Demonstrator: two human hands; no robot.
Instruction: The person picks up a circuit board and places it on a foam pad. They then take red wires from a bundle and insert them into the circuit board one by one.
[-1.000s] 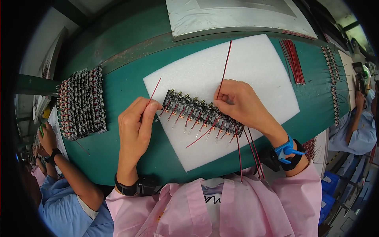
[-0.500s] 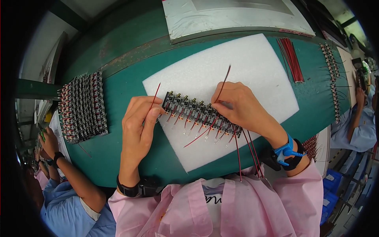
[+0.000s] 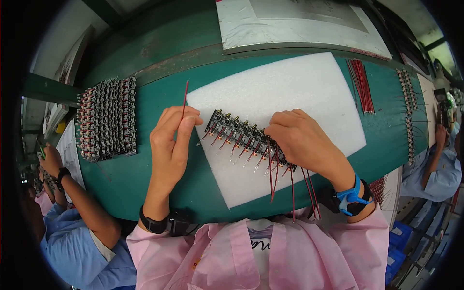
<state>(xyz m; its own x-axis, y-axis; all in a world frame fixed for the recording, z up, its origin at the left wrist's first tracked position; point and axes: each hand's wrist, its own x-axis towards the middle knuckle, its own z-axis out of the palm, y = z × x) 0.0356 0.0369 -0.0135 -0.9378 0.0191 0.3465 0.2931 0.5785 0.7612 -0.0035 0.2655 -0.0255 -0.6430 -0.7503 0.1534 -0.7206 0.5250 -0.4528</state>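
Observation:
Between the thumb and fingers of my left hand (image 3: 173, 137) is a thin red wire (image 3: 185, 96), its end pointing up. A row of small dark circuit boards (image 3: 236, 134), joined in a strip with brass-coloured fittings along the far edge, lies slanted before me. My right hand (image 3: 303, 141) is closed at the strip's far edge, right of its middle. From beneath those fingertips a dark red wire (image 3: 273, 181) hangs toward me; the pinch point itself is partly hidden. Several short red-and-black leads stick out along the near edge, and longer ones (image 3: 293, 195) hang at the right end.
White foam sheet (image 3: 309, 82) under the strip, on a green tabletop (image 3: 159, 96). Stacked board strips (image 3: 107, 118) stand left; a red wire bundle (image 3: 361, 87) and another strip (image 3: 408, 116) lie right. A silver panel (image 3: 299, 24) is behind. Co-workers sit on both sides, one sleeve (image 3: 82, 246) close by.
The wire in my right hand no longer stands up above the fingers; it now hangs down over the strip. My right hand has moved lower onto the boards. The left still holds its wire.

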